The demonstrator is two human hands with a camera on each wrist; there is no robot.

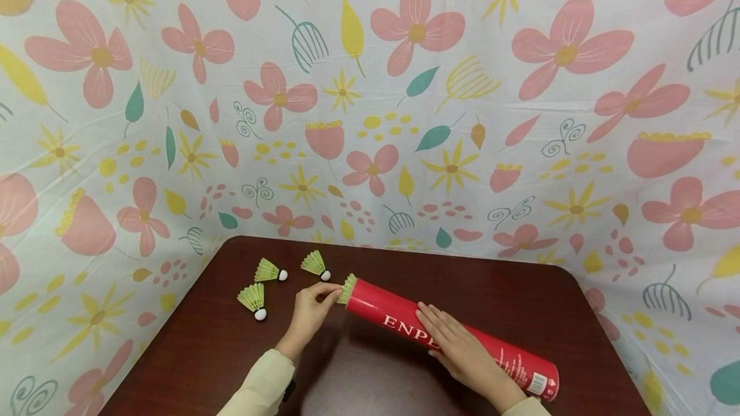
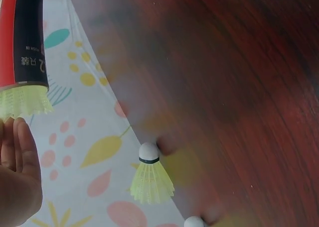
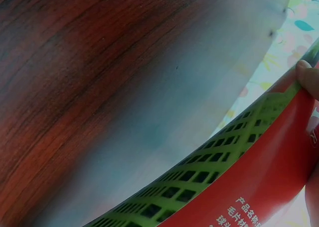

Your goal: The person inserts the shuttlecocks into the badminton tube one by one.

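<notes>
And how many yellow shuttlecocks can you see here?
4. On the table, a front shuttlecock, another behind it, and a third farther right; a fourth pokes from the red tube at the left hand. More may be hidden inside.

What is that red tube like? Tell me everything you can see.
The red tube is long, round and cardboard-like, with white lettering, a barcode, a black panel and a green grid pattern. It points diagonally across the table, contact unclear. A yellow-green shuttlecock, pinched by the left hand, pokes from its open end. The right hand grips its middle.
</notes>
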